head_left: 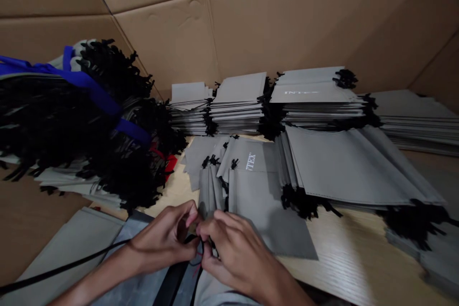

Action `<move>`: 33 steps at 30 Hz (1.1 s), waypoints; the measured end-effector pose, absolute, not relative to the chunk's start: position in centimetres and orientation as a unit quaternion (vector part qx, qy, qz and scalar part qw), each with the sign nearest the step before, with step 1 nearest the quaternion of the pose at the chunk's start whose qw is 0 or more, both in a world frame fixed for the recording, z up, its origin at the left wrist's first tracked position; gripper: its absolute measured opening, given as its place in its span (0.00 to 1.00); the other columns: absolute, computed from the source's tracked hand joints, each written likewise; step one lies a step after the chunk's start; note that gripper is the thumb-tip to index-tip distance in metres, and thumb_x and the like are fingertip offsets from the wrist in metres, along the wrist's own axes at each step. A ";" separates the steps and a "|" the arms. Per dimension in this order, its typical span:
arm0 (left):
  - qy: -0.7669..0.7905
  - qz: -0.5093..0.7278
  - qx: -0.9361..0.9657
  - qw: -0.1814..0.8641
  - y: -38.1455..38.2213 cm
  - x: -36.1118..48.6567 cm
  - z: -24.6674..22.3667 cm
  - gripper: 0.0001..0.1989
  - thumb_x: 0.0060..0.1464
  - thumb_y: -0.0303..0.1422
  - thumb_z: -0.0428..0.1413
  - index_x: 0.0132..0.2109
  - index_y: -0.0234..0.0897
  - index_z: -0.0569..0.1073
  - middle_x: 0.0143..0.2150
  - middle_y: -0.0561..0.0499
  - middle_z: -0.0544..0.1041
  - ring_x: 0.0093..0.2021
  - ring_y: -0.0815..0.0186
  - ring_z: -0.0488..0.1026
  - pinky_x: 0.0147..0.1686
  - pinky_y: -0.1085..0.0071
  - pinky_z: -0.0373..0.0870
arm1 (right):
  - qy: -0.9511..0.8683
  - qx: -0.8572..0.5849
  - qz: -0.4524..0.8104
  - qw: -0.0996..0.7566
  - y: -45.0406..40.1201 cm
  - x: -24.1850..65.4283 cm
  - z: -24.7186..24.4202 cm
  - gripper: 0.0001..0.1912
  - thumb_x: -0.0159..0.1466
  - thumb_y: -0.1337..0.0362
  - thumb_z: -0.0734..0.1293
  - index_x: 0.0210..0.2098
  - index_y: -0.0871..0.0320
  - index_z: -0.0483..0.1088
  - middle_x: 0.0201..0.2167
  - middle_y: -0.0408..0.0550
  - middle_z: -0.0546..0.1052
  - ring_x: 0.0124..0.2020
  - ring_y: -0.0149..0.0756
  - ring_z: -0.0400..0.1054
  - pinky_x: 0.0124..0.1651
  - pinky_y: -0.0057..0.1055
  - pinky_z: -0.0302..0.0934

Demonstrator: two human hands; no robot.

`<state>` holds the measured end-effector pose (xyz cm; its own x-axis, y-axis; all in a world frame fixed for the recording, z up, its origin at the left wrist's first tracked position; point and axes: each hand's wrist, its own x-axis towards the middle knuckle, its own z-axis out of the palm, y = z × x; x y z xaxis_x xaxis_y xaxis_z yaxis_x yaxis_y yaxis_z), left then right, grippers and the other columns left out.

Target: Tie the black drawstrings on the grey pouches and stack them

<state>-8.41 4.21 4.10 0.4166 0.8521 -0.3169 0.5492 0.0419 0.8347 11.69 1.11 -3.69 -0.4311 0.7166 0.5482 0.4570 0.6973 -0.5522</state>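
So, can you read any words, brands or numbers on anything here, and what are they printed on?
"INTEX", in white, sideways on a grey drawstring bag in the middle of the pile.
"INTEX", in white, on the top grey bag of a stack at the back; washed out by glare, so only just readable.
A red piece under the black cords shows no readable marks.
No other text can be read.

**Two bare hands at work**
We see a left hand [161,239] and a right hand [229,258], slim-fingered, short nails (as far as we can tell), with bare forearms [96,279] reaching in from the frame's lower edge.
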 end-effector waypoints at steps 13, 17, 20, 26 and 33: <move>0.527 0.261 0.553 0.590 4.7 -6.9 5.1 0.23 0.45 0.30 0.65 0.30 0.43 0.54 0.31 0.58 0.72 0.24 0.77 0.51 0.23 0.80 0.50 | -0.654 -0.378 0.385 0.530 1.7 11.2 -2.5 0.19 0.58 0.74 0.66 0.45 0.49 0.63 0.39 0.37 0.76 0.32 0.29 0.69 0.35 0.25 0.63; 0.537 0.297 0.516 0.597 4.3 -6.9 4.3 0.27 0.50 0.33 0.68 0.31 0.44 0.53 0.35 0.56 0.76 0.23 0.78 0.52 0.20 0.81 0.49 | -0.602 -0.367 0.419 0.572 2.0 10.6 -2.4 0.20 0.57 0.73 0.66 0.44 0.48 0.58 0.36 0.34 0.74 0.27 0.27 0.61 0.30 0.23 0.57; 0.541 0.330 0.474 0.612 4.0 -6.8 3.9 0.29 0.52 0.37 0.70 0.32 0.44 0.53 0.35 0.58 0.76 0.20 0.80 0.48 0.17 0.82 0.46 | -0.577 -0.361 0.426 0.596 2.2 10.1 -2.7 0.22 0.57 0.74 0.66 0.44 0.48 0.55 0.35 0.33 0.74 0.26 0.27 0.58 0.29 0.24 0.55; 0.540 0.386 0.390 0.638 3.4 -6.0 3.7 0.32 0.50 0.39 0.75 0.32 0.42 0.55 0.33 0.60 0.73 0.19 0.84 0.45 0.15 0.86 0.45 | -0.530 -0.357 0.433 0.636 2.3 9.3 -3.3 0.20 0.61 0.72 0.67 0.44 0.48 0.54 0.36 0.35 0.74 0.29 0.29 0.59 0.34 0.26 0.59; 0.538 0.411 0.315 0.665 3.1 -5.5 3.1 0.28 0.46 0.40 0.76 0.36 0.43 0.62 0.23 0.69 0.59 0.18 0.81 0.40 0.13 0.86 0.46 | -0.513 -0.364 0.410 0.660 2.3 8.7 -3.0 0.19 0.61 0.72 0.67 0.43 0.48 0.55 0.37 0.35 0.75 0.27 0.28 0.56 0.32 0.25 0.59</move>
<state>-5.46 3.12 3.10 0.0824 0.8855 -0.4572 -0.2073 0.4640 0.8613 8.73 2.32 -3.03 0.1367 0.9155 0.3784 -0.1679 0.3978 -0.9020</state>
